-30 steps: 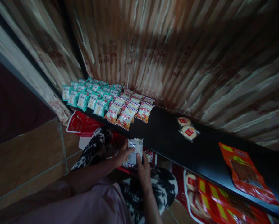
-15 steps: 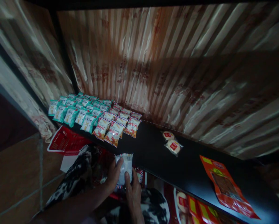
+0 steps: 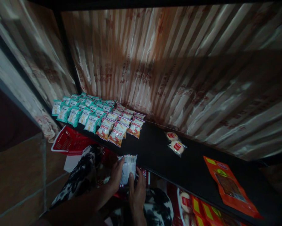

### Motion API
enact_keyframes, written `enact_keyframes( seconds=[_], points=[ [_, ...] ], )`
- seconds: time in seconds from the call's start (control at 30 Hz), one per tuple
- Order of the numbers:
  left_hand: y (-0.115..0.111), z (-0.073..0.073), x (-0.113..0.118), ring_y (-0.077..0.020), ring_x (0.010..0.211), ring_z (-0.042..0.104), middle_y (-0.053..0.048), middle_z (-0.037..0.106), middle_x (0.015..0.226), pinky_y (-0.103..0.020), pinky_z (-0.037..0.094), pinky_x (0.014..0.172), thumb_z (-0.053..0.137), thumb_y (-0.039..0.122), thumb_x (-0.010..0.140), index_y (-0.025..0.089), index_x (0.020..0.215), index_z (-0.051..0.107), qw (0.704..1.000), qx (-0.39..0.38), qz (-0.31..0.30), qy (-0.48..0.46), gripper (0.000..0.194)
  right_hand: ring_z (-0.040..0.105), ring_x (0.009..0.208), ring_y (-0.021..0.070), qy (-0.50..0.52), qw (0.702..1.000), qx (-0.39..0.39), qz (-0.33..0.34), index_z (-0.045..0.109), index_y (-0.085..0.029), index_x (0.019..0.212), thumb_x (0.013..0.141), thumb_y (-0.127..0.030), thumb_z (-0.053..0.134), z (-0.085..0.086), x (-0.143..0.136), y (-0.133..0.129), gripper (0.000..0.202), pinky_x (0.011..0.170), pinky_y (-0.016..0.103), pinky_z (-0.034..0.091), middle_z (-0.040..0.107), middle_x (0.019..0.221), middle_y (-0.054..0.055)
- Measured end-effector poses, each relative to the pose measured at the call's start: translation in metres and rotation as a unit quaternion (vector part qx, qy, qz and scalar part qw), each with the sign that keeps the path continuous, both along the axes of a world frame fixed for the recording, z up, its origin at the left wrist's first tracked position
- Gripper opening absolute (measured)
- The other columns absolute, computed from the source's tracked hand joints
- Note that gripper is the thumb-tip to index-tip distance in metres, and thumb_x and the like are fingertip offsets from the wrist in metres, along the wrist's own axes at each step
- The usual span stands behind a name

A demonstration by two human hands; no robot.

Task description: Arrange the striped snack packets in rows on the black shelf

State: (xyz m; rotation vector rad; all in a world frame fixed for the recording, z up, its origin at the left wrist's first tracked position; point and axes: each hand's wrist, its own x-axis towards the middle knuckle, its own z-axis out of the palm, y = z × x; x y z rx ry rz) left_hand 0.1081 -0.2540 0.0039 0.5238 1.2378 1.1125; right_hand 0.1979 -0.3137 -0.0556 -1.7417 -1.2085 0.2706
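A small snack bag (image 3: 128,168), its pale back with a barcode facing up, is held over the lower basket, just off the shelf's front edge. My left hand (image 3: 116,175) grips its left side, thumb on the back. At its lower right, my right hand (image 3: 137,190) has thumb and fingers apart; the thumb overlaps the bag, but whether it presses on it is unclear. Beyond them on the shelf stand striped-edge orange and white snack bags (image 3: 117,133) in rows, beside rows of teal and white snack bags (image 3: 74,115).
The black shelf (image 3: 152,150) also carries two round packaged biscuits (image 3: 177,147) and a large orange packet (image 3: 232,188). Red baskets (image 3: 71,139) sit below the shelf edge, one with more packets (image 3: 202,210). Pleated cloth (image 3: 155,62) hangs behind.
The right hand's fingers have spread and moved slightly right, away from the bag's edge. The left hand keeps hold of it. The whole view has shifted a little.
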Motion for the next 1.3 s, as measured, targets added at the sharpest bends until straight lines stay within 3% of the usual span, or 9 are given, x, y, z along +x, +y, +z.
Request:
enact_keyframes(
  seconds=[0.17, 0.33, 0.67, 0.97, 1.3],
  points=[
    [0.005, -0.005, -0.004, -0.0220, 0.072, 0.065, -0.008, 0.071, 0.076, -0.029, 0.050, 0.067, 0.067, 0.063, 0.058, 0.013, 0.079, 0.069, 0.999, 0.026, -0.021, -0.034, 0.055, 0.055, 0.105, 0.0251, -0.108, 0.991, 0.084, 0.018, 0.062, -0.018, 0.106, 0.090, -0.038, 0.046, 0.014, -0.005, 0.007, 0.030, 0.089, 0.043, 0.044, 0.061, 0.108, 0.013],
    [0.006, -0.008, -0.008, -0.0208, 0.071, 0.064, -0.007, 0.070, 0.075, -0.028, 0.049, 0.066, 0.065, 0.066, 0.060, 0.013, 0.080, 0.068, 0.999, 0.040, -0.022, -0.017, 0.057, 0.057, 0.095, 0.0227, -0.128, 0.987, 0.099, 0.021, 0.065, -0.021, 0.096, 0.091, -0.034, 0.045, 0.023, -0.010, 0.009, 0.024, 0.083, 0.040, 0.046, 0.060, 0.099, 0.010],
    [0.007, 0.000, -0.014, -0.0180, 0.064, 0.061, -0.006, 0.067, 0.069, -0.024, 0.045, 0.057, 0.062, 0.068, 0.062, 0.012, 0.075, 0.066, 1.000, 0.015, -0.019, 0.009, 0.058, 0.054, 0.102, 0.0237, -0.138, 0.986, 0.084, 0.043, 0.059, -0.020, 0.104, 0.092, -0.030, 0.043, 0.022, -0.017, 0.006, 0.023, 0.088, 0.042, 0.043, 0.059, 0.105, 0.012],
    [0.009, 0.022, -0.015, -0.0162, 0.055, 0.056, -0.004, 0.062, 0.058, -0.024, 0.042, 0.052, 0.064, 0.069, 0.055, 0.013, 0.064, 0.064, 1.000, 0.021, -0.014, 0.004, 0.056, 0.055, 0.104, 0.0236, -0.137, 0.986, 0.086, 0.046, 0.058, -0.018, 0.108, 0.091, -0.031, 0.045, 0.024, -0.022, 0.003, 0.025, 0.090, 0.041, 0.043, 0.060, 0.107, 0.013],
    [0.013, 0.011, -0.010, -0.0173, 0.059, 0.059, -0.004, 0.063, 0.062, -0.025, 0.043, 0.055, 0.061, 0.068, 0.058, 0.013, 0.069, 0.065, 1.000, 0.021, -0.011, 0.013, 0.056, 0.055, 0.106, 0.0236, -0.134, 0.987, 0.082, 0.038, 0.058, -0.018, 0.110, 0.092, -0.033, 0.043, 0.022, -0.019, 0.003, 0.028, 0.090, 0.043, 0.044, 0.062, 0.109, 0.012]
  ],
)
